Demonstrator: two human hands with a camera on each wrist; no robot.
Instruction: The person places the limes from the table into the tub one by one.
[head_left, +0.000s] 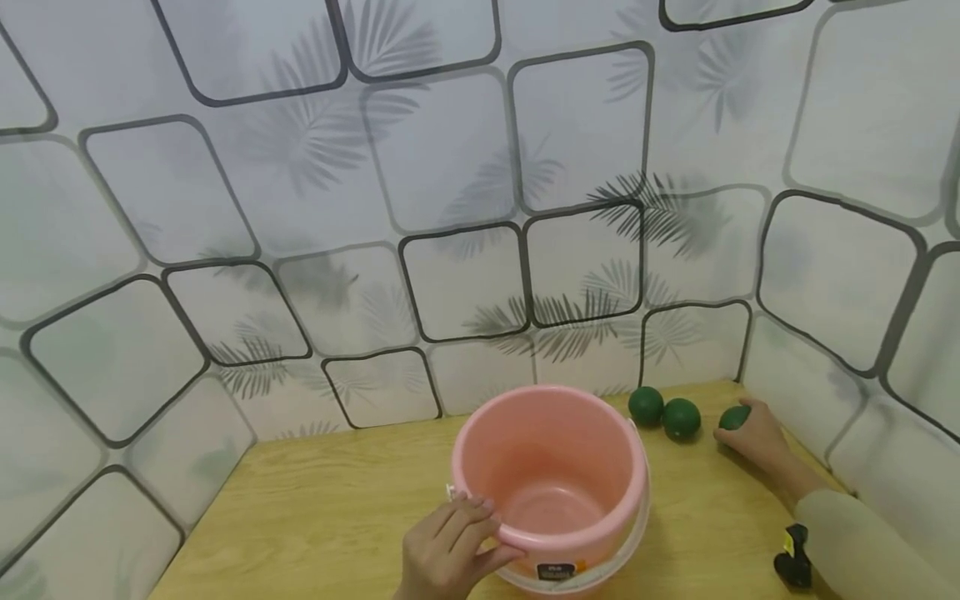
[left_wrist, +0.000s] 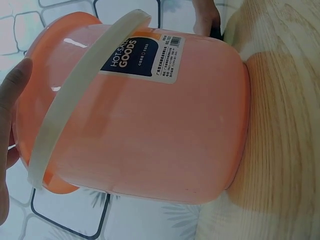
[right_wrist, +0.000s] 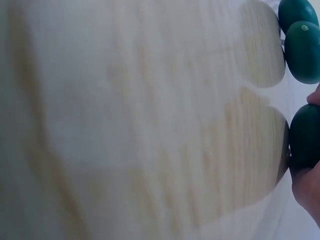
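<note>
A pink bucket (head_left: pixel 551 467) stands upright on the wooden table, its pale handle (left_wrist: pixel 75 90) lowered against the side. At the bucket's near left rim, my left hand (head_left: pixel 448 546) grips the edge with fingers over it and thumb on the outside. Over at the right of the table, my right hand (head_left: pixel 761 440) holds a dark green lime (head_left: pixel 735 417) between thumb and fingers, low at the tabletop. Two more limes, one farther back (head_left: pixel 646 407) and one nearer (head_left: pixel 682 418), lie touching between the bucket and my right hand. The bucket's inside shows only its bare bottom.
A small black object with a yellow mark (head_left: pixel 793 557) is beside my right sleeve (head_left: pixel 862 542). Patterned walls (head_left: pixel 465 283) close off the back and both sides of the wooden table (head_left: pixel 300 508). A printed label (left_wrist: pixel 150 57) is on the bucket's side.
</note>
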